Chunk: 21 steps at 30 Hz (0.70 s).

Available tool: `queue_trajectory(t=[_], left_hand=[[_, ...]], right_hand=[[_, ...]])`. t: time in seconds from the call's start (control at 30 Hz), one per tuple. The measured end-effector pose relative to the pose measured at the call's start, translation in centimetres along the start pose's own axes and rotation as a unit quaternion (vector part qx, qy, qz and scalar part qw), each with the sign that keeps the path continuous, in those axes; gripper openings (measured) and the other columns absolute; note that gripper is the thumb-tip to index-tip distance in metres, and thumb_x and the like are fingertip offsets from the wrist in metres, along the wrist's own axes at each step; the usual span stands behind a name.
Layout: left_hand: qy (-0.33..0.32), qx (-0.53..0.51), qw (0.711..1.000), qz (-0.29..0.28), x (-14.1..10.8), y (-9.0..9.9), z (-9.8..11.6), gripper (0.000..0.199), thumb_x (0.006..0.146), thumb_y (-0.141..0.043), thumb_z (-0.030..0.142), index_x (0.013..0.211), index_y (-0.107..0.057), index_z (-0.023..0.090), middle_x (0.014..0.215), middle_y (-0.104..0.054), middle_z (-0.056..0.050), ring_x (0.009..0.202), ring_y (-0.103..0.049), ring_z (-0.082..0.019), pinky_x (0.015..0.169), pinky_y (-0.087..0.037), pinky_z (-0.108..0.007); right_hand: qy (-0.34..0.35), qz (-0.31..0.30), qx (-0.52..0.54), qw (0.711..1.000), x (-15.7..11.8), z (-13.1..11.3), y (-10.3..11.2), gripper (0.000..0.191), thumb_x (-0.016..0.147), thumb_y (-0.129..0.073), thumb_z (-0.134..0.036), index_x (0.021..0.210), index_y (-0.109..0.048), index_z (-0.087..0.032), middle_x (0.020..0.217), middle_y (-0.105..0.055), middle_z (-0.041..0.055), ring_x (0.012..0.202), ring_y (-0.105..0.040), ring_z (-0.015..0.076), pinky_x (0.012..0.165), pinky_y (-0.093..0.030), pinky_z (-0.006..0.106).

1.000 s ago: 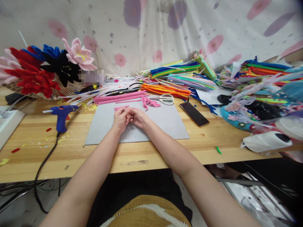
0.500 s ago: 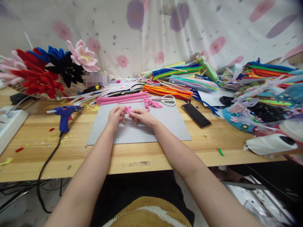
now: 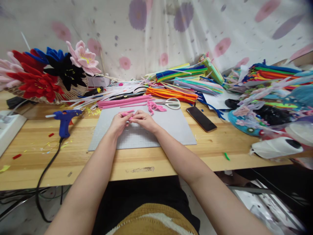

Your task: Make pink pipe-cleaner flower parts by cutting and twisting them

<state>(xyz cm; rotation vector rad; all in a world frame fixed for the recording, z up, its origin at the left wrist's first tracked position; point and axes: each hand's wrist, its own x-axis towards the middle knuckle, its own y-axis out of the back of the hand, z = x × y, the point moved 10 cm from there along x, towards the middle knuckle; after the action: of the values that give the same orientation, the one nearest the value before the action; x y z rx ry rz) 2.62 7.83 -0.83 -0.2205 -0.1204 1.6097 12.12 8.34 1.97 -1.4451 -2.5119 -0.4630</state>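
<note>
Over the grey cutting mat point(image 3: 102, 130), my left hand point(image 3: 119, 123) is closed around a pink pipe cleaner piece point(image 3: 127, 113), which sticks out above the fingers. My right hand point(image 3: 144, 120) meets it from the right, its thumb and fingers pinching the same bent pink piece. Fingers cover much of its shape. Just beyond my right hand, a small heap of folded pink pipe cleaners point(image 3: 155, 107) lies on the mat, touching or close to the scissors point(image 3: 171, 103). A bundle of straight pink pipe cleaners point(image 3: 124, 101) stretches along the mat's far edge.
To the left lie a blue glue gun point(image 3: 65, 122) with a black cord and a white power strip point(image 3: 11, 127). Fuzzy flowers point(image 3: 40, 81) stand behind. A phone point(image 3: 201, 119) rests right of the mat; orange pipe cleaners point(image 3: 172, 94) and other bundles line the back.
My hands have drawn closer together, and the pink piece now lies more over my left hand. The whole view has shifted slightly.
</note>
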Motion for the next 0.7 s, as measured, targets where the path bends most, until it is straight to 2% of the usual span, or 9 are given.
queue_trajectory(t=[0.27, 0.43, 0.5, 0.57, 0.7], left_hand=[[0.019, 0.003, 1.000, 0.016, -0.4, 0.3, 0.2, 0.037, 0.045, -0.082, 0.038, 0.058, -0.059, 0.012, 0.056, -0.056, 0.000, 0.045, -0.043, -0.005, 0.036, -0.025, -0.016], [0.015, 0.017, 0.998, 0.052, -0.4, 1.2, 0.5, 0.041, 0.053, -0.075, 0.050, 0.064, -0.059, 0.014, 0.058, -0.056, 0.000, 0.049, -0.048, -0.007, 0.037, -0.028, -0.015], [-0.006, 0.027, 0.998, 0.064, -0.4, 1.6, 0.9, 0.041, 0.056, -0.072, 0.052, 0.065, -0.058, 0.015, 0.058, -0.056, 0.001, 0.049, -0.048, -0.007, 0.037, -0.030, -0.016], [-0.039, 0.050, 0.996, 0.063, -0.3, 1.7, 1.5, 0.037, 0.057, -0.073, 0.048, 0.066, -0.058, 0.015, 0.058, -0.056, 0.001, 0.050, -0.048, -0.007, 0.038, -0.032, -0.016], [-0.112, 0.120, 0.985, 0.061, -0.4, 1.6, 2.7, 0.027, 0.057, -0.073, 0.035, 0.062, -0.054, 0.016, 0.051, -0.052, 0.005, 0.043, -0.043, -0.006, 0.038, -0.033, -0.017]], right_hand=[[0.062, 0.048, -0.105, 0.991, -0.2, -1.3, 0.0, 0.014, 0.075, -0.065, -0.030, 0.065, -0.071, -0.023, 0.070, -0.048, 0.0005, 0.080, -0.048, 0.0146, 0.081, -0.037, 0.031], [0.077, 0.051, -0.099, 0.991, -0.1, -1.2, 0.4, 0.014, 0.077, -0.063, -0.032, 0.071, -0.072, -0.023, 0.071, -0.049, 0.0005, 0.079, -0.048, 0.0137, 0.079, -0.038, 0.030], [0.067, 0.051, -0.092, 0.992, 0.0, -0.7, 0.5, 0.015, 0.077, -0.063, -0.033, 0.072, -0.072, -0.022, 0.070, -0.047, 0.0001, 0.077, -0.048, 0.0129, 0.078, -0.039, 0.029], [0.055, 0.043, -0.085, 0.994, 0.0, -0.3, 0.6, 0.016, 0.077, -0.063, -0.033, 0.072, -0.071, -0.020, 0.071, -0.047, -0.0001, 0.075, -0.048, 0.0119, 0.076, -0.039, 0.028], [0.011, -0.015, -0.098, 0.995, 0.0, 0.5, 0.0, 0.021, 0.075, -0.063, -0.035, 0.066, -0.068, -0.017, 0.071, -0.048, -0.0005, 0.074, -0.048, 0.0111, 0.075, -0.038, 0.026]])
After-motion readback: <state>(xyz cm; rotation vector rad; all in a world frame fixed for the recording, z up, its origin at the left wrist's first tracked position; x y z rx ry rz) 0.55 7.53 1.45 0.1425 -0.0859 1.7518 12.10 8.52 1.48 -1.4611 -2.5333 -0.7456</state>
